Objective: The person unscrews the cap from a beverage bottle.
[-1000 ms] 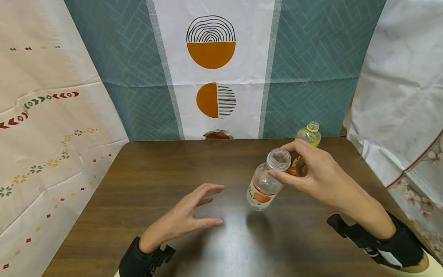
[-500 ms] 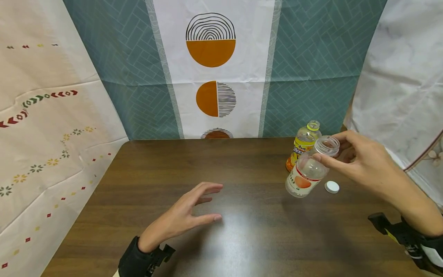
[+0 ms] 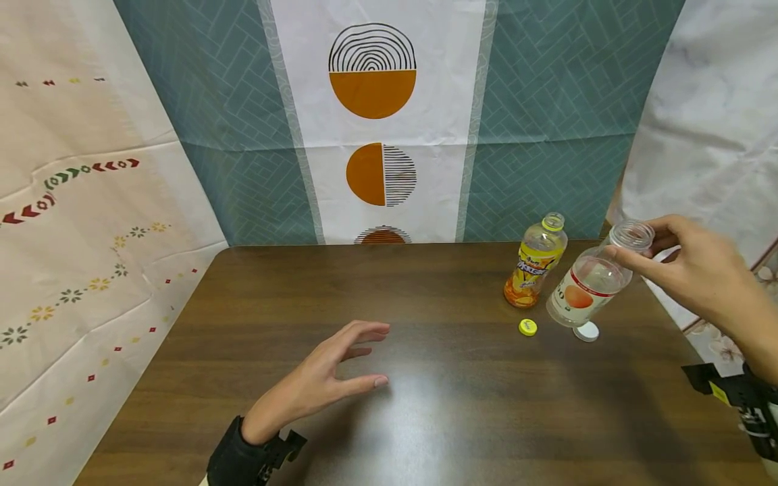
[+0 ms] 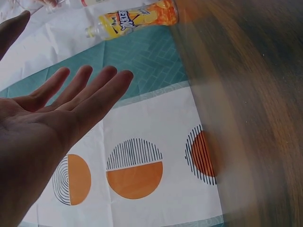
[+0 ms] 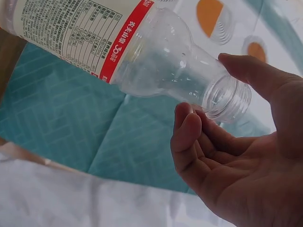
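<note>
My right hand (image 3: 699, 273) pinches a clear plastic bottle (image 3: 586, 287) by its neck, thumb on one side and curled fingers on the other. The bottle has no cap on; its cream label shows a red band and an orange fruit, and it tilts with its mouth toward the hand. In the right wrist view, small droplets cling inside the bottle's shoulder (image 5: 175, 42). Over the table's left-middle part, my left hand (image 3: 331, 378) hovers with fingers spread and nothing in it; the left wrist view shows its palm (image 4: 42, 123) and straight fingers.
An uncapped bottle with a yellow label (image 3: 535, 263) and some orange drink stands at the table's back right. A yellow cap (image 3: 527, 327) and a white cap (image 3: 586, 331) lie in front on the wooden table (image 3: 292, 290). Patterned cloths (image 3: 547, 101) hang behind.
My right hand has carried the clear bottle rightward, past the yellow-labelled bottle, to above the white cap. Both caps and the yellow-labelled bottle have come into view. The left hand has hardly moved.
</note>
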The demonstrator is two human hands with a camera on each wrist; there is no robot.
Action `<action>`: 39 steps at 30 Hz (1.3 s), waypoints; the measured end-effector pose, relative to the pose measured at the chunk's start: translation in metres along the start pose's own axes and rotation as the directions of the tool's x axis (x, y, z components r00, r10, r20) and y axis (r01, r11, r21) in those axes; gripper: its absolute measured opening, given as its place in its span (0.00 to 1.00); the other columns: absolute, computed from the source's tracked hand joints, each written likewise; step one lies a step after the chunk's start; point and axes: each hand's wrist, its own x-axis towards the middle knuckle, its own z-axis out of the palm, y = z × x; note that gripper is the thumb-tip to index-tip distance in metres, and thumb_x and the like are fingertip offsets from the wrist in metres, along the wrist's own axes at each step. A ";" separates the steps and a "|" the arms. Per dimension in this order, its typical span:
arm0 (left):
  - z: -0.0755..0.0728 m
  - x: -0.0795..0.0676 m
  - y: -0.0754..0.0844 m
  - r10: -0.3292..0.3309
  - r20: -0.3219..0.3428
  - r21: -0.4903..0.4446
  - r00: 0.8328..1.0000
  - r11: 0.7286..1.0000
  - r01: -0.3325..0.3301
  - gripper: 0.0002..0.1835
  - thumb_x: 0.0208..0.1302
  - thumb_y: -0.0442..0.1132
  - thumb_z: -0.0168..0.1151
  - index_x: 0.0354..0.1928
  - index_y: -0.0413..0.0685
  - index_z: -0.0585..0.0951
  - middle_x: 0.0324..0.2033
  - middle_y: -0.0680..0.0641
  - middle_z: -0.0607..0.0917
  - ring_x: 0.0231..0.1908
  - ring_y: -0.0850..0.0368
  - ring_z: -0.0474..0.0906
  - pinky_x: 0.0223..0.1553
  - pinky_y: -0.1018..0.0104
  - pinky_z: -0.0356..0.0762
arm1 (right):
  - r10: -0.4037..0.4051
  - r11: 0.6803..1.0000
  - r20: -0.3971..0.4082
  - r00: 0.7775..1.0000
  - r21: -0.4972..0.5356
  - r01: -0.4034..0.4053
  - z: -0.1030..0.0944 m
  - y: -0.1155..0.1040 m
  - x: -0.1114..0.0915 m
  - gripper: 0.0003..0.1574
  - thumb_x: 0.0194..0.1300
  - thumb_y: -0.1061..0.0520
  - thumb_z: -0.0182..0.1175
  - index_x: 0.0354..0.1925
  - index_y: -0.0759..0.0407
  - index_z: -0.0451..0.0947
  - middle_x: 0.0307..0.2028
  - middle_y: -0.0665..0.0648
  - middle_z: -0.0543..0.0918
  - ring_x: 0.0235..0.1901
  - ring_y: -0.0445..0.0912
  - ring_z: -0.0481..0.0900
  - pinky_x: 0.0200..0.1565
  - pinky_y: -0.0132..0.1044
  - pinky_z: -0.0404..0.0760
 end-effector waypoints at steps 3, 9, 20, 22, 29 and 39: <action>0.000 0.000 -0.001 -0.004 0.000 0.001 1.000 1.000 0.004 0.32 0.60 0.46 0.65 0.65 0.59 0.64 0.60 0.57 0.70 0.60 0.55 0.67 0.56 0.52 0.72 | 0.033 0.999 -0.001 0.999 -0.016 -0.033 0.003 0.011 0.003 0.37 0.57 0.43 0.64 0.47 0.74 0.70 0.33 0.76 0.80 0.34 0.65 0.74 0.27 0.51 0.68; 0.000 0.001 -0.004 -0.017 0.003 -0.005 1.000 1.000 0.017 0.32 0.60 0.46 0.65 0.65 0.58 0.64 0.60 0.57 0.70 0.60 0.54 0.67 0.56 0.51 0.72 | 0.114 0.992 0.000 0.993 -0.053 -0.114 0.010 0.031 0.013 0.42 0.61 0.39 0.59 0.49 0.78 0.65 0.38 0.80 0.75 0.38 0.68 0.71 0.33 0.60 0.69; -0.001 0.002 -0.004 -0.015 0.000 -0.007 1.000 1.000 0.015 0.32 0.61 0.45 0.65 0.65 0.58 0.64 0.60 0.57 0.70 0.59 0.54 0.68 0.56 0.51 0.72 | 0.029 1.000 -0.085 0.996 -0.005 -0.030 0.031 0.068 0.039 0.29 0.56 0.47 0.65 0.32 0.75 0.74 0.22 0.70 0.77 0.22 0.57 0.70 0.21 0.47 0.65; -0.001 0.002 -0.004 -0.019 0.004 -0.010 1.000 1.000 0.019 0.32 0.61 0.45 0.65 0.66 0.58 0.64 0.60 0.57 0.70 0.59 0.54 0.68 0.56 0.51 0.72 | 0.023 1.000 -0.088 0.996 0.003 -0.023 0.036 0.074 0.041 0.28 0.55 0.47 0.66 0.29 0.74 0.75 0.20 0.67 0.77 0.19 0.54 0.69 0.19 0.45 0.65; -0.002 0.002 -0.005 -0.029 0.005 -0.013 1.000 0.999 0.029 0.32 0.61 0.45 0.65 0.66 0.58 0.64 0.60 0.57 0.71 0.59 0.54 0.68 0.56 0.50 0.71 | 0.055 0.998 -0.054 0.997 0.013 -0.054 0.051 0.086 0.046 0.31 0.57 0.44 0.65 0.32 0.75 0.76 0.23 0.69 0.78 0.20 0.54 0.72 0.18 0.44 0.67; -0.004 0.001 -0.008 -0.029 -0.001 -0.003 1.000 1.000 0.029 0.32 0.61 0.45 0.64 0.66 0.58 0.64 0.60 0.57 0.71 0.59 0.53 0.68 0.56 0.51 0.72 | 0.065 0.998 -0.042 0.997 0.017 -0.064 0.066 0.088 0.046 0.31 0.57 0.45 0.65 0.33 0.76 0.76 0.25 0.72 0.79 0.24 0.59 0.73 0.20 0.46 0.68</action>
